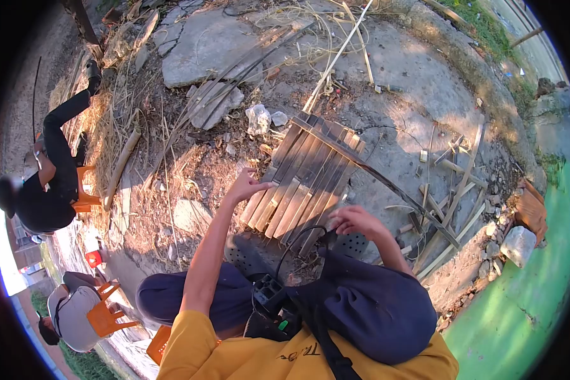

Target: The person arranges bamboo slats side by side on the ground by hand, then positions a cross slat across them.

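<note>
A row of dark and light wooden slats (310,171) lies side by side on the ground before my feet. One long, thin dark wooden strip (386,180) lies across its far end and reaches out to the right. My left hand (246,187) is over the left edge of the slats, fingers apart, with nothing visible in it. Beyond the near right corner, my right hand (356,223) hovers with loosely bent, parted fingers and no object visible in it. A black cable (297,235) loops up between my knees, close to the right hand.
Loose sticks (446,196) lie piled at the right. Bamboo strips (339,54) and a concrete slab (202,54) are at the far side. One person (47,190) sits at the left, another person (82,316) below. White stones (258,119) lie past the slats.
</note>
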Available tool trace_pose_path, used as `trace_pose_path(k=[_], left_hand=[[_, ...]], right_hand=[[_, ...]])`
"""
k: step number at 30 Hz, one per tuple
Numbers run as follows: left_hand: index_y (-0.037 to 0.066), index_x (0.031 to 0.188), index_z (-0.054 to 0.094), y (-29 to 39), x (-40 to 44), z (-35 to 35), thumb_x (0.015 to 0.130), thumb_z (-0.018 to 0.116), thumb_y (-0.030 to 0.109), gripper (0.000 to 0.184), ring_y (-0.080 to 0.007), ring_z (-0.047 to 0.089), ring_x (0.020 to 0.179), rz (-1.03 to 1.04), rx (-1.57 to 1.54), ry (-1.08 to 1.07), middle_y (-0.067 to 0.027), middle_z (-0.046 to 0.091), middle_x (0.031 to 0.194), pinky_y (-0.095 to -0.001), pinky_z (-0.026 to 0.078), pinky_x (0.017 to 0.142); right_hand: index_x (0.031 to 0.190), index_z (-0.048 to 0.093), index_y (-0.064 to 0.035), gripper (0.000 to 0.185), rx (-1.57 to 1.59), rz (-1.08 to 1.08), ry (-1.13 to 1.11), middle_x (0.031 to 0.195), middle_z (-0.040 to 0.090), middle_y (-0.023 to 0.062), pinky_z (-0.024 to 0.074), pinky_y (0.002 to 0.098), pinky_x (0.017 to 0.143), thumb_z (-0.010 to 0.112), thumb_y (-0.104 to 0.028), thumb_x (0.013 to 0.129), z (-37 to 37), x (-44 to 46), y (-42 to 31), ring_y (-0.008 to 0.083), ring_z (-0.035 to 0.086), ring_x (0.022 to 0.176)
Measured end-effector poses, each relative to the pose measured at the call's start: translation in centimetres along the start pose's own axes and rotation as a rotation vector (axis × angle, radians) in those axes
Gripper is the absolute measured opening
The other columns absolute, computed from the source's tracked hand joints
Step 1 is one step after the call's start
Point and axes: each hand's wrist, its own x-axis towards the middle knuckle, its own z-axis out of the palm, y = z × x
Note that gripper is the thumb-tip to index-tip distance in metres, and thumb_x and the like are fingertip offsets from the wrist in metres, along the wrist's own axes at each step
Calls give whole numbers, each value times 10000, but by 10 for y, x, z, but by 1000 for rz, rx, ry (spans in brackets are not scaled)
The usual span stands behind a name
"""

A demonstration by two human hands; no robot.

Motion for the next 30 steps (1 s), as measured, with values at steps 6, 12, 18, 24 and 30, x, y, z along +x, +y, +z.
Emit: trace_pose_path(k=[6,12,18,24,30], left_hand=[[-71,1392,421,-15,15,-11,675,962,560,1098,-209,697,947,-18,-42,-51,-177,744,1056,-356,563,788],[17,1175,520,-19,20,-15,692,992,407,780,-170,680,854,22,-92,-105,-104,728,952,-349,561,654],[40,1172,560,-23,26,-16,683,997,359,730,-165,670,851,45,-114,-139,-73,730,950,-349,560,684],[52,1167,584,-24,29,-17,682,1000,362,710,-161,661,889,44,-130,-169,-75,726,988,-337,544,732],[65,1175,594,-29,30,-15,686,999,373,705,-147,649,884,48,-159,-158,-67,729,1000,-320,526,747]], right_hand=[[1320,627,31,511,-66,231,-178,1249,698,175,608,351,860,714,-352,993,20,39,102,249,741,1025],[1553,331,70,839,316,454,-186,1522,473,310,585,436,1022,750,-362,968,23,57,115,371,637,1276],[1591,265,53,917,294,472,-258,1596,399,306,492,431,1146,748,-411,964,45,45,107,382,533,1405],[1570,313,30,891,312,564,-333,1595,403,294,474,442,1161,767,-423,951,46,50,104,382,512,1423],[1562,322,18,872,294,552,-323,1537,486,287,477,418,1149,754,-441,960,56,51,103,363,527,1414]])
